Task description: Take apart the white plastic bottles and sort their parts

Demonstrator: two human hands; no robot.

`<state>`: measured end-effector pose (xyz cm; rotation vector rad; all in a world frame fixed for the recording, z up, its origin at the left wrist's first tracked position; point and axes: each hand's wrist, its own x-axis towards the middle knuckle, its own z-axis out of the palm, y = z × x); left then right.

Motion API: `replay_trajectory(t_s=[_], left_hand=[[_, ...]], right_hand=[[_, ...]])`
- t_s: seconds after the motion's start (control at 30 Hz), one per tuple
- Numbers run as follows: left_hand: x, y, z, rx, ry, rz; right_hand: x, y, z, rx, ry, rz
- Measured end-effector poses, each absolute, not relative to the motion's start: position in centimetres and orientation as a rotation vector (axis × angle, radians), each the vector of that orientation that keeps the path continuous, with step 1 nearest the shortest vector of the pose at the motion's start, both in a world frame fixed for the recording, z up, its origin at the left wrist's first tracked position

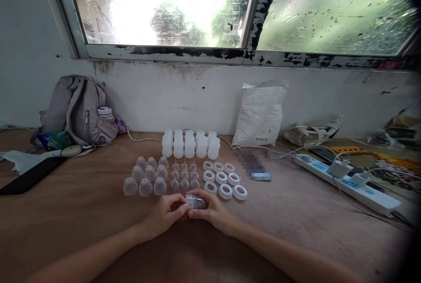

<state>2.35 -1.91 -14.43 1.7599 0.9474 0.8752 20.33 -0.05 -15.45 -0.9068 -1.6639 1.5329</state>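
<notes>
Near the table's front edge, a clear plastic bottle cap lies on its side between my two hands. My right hand wraps round its closed end, thumb below and fingers above. At the cap's left, ribbed end, my left hand pinches with thumb and fingertips. Whether anything sits inside the cap I cannot make out. Just beyond my hands are rows of clear dome caps on the left, clear bottle nipples in the middle and white screw rings on the right. Behind them stand several white baby bottles.
A grey backpack leans on the wall at left, with a black flat object before it. At right are a white plastic bag, a blurred-out item with a pale end, and a power strip with trailing cables.
</notes>
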Motion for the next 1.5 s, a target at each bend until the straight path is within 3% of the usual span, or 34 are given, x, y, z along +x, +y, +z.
replay_trajectory(t_s=[0.4,0.63,0.9,1.1,1.5], left_hand=[[2.6,-2.2,-14.5,1.837,1.12,0.949],[2.7,-1.3,-15.8,1.636,0.958,1.069],[2.9,-0.9,-15.9,1.464,0.818,0.964],[2.7,-1.3,-15.4,1.624,0.861,1.022],[2.5,-1.3,-14.7,1.865,1.009,1.094]], right_hand=[[20.2,-0.7,-14.7,-0.932,-1.645,1.407],[20.3,-0.4,-15.1,-0.871,-1.645,1.33],[20.3,-1.2,-14.5,-0.751,-1.557,1.467],[20.2,-0.2,-15.7,-0.814,-1.402,1.71],[20.1,-0.6,-14.8,-0.739,-1.17,1.82]])
